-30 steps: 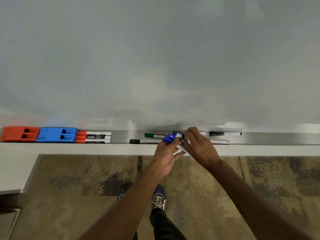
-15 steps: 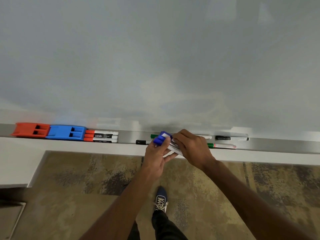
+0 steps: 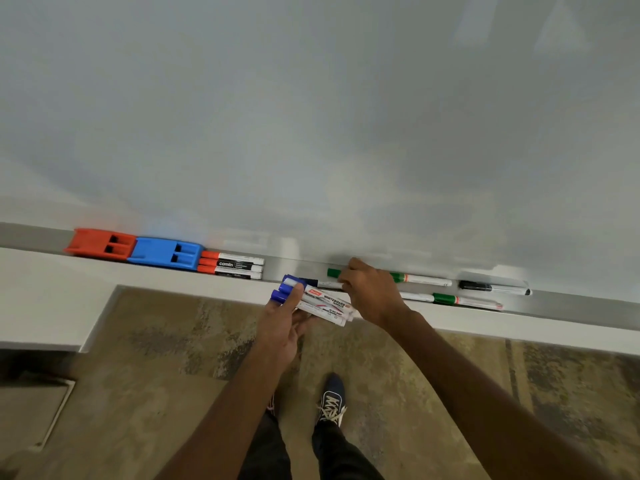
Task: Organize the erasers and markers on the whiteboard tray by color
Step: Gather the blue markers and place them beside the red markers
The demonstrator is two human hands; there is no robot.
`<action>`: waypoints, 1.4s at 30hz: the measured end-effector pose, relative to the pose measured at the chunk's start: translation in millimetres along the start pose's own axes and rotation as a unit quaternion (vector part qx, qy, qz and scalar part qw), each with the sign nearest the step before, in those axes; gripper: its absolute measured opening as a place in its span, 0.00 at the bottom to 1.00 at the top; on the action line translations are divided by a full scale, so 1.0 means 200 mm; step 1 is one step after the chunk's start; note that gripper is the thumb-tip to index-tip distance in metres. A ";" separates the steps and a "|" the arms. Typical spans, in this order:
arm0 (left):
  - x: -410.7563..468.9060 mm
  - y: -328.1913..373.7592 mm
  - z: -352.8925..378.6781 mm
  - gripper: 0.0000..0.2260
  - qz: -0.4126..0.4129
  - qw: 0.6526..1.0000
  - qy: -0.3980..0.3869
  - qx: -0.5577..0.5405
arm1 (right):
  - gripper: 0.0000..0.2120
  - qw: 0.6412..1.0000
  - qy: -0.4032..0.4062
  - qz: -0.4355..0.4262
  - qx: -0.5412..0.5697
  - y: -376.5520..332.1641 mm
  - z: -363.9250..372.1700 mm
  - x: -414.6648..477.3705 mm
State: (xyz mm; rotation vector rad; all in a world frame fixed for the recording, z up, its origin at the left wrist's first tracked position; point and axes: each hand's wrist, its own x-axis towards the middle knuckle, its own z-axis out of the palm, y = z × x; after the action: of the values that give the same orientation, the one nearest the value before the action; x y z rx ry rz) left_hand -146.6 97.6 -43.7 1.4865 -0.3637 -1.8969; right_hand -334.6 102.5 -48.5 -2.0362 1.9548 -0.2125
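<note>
My left hand (image 3: 280, 327) is shut on a bundle of blue-capped whiteboard markers (image 3: 313, 299), held just in front of the tray (image 3: 571, 306). My right hand (image 3: 372, 294) lies over the tray's middle. Its fingertips touch a dark-capped marker (image 3: 320, 283) and the green cap of a green marker (image 3: 333, 272); its grip is hidden. More green markers (image 3: 420, 280) (image 3: 450, 299) lie to its right, then a black marker (image 3: 491, 288). At the tray's left end sit a red eraser (image 3: 100, 242), a blue eraser (image 3: 166, 252) and three red markers (image 3: 230, 265).
The whiteboard (image 3: 311, 116) fills the upper view. A white ledge (image 3: 52, 299) runs below the tray and widens at the left. Below is patterned carpet with my shoe (image 3: 330, 400) and a floor hatch (image 3: 34, 410) at lower left.
My right hand has let go of the blue marker bundle and moved back onto the tray. My left hand, still holding the blue markers, drew slightly left and toward me. The camera shifted left.
</note>
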 end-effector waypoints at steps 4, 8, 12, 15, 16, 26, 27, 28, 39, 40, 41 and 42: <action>-0.02 0.04 -0.08 0.18 -0.007 0.999 0.008 -0.032 | 0.05 0.998 -0.047 -0.011 -0.047 0.01 0.02 0.04; -0.03 0.05 -0.12 0.18 -0.003 0.999 0.005 -0.041 | 0.04 0.997 -0.061 0.010 -0.042 0.01 0.02 0.07; -0.04 0.05 -0.13 0.18 -0.011 0.999 0.010 -0.045 | 0.03 0.998 -0.055 0.016 -0.035 0.00 0.03 0.08; -0.04 0.04 -0.12 0.18 -0.016 0.999 0.009 -0.047 | 0.04 0.998 -0.036 0.003 -0.045 0.00 0.04 0.05; -0.04 0.04 -0.12 0.18 -0.018 0.999 0.009 -0.049 | 0.05 0.998 -0.024 -0.002 -0.056 0.01 0.03 0.04; -0.04 0.00 -0.10 0.17 -0.031 0.998 0.012 -0.048 | 0.09 0.980 0.145 0.046 -0.131 0.16 -0.02 -0.15; -0.04 0.00 -0.10 0.17 -0.031 0.998 0.011 -0.048 | 0.09 0.979 0.146 0.048 -0.134 0.16 -0.01 -0.16; -0.04 0.00 -0.09 0.16 -0.032 0.998 0.011 -0.048 | 0.10 0.978 0.148 0.051 -0.135 0.17 0.00 -0.17; 0.00 0.03 -0.07 0.18 -0.021 0.996 0.038 -0.075 | 0.07 0.950 0.215 0.192 0.118 0.05 0.03 -0.18; 0.01 0.03 -0.06 0.18 -0.019 0.996 0.040 -0.083 | 0.07 0.927 0.201 0.223 0.225 0.00 0.03 -0.17; 0.02 0.04 -0.06 0.19 -0.018 0.995 0.042 -0.091 | 0.08 0.892 0.169 0.252 0.336 -0.05 0.02 -0.17; 0.02 0.04 -0.05 0.19 -0.016 0.994 0.044 -0.098 | 0.10 0.848 0.122 0.273 0.439 -0.10 0.02 -0.17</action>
State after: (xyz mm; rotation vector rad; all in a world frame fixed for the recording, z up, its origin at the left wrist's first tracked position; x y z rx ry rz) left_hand -134.9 90.1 -45.0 1.4456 -0.1103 -1.8270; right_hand -316.7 136.3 -42.9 -0.8664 1.9360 -1.0379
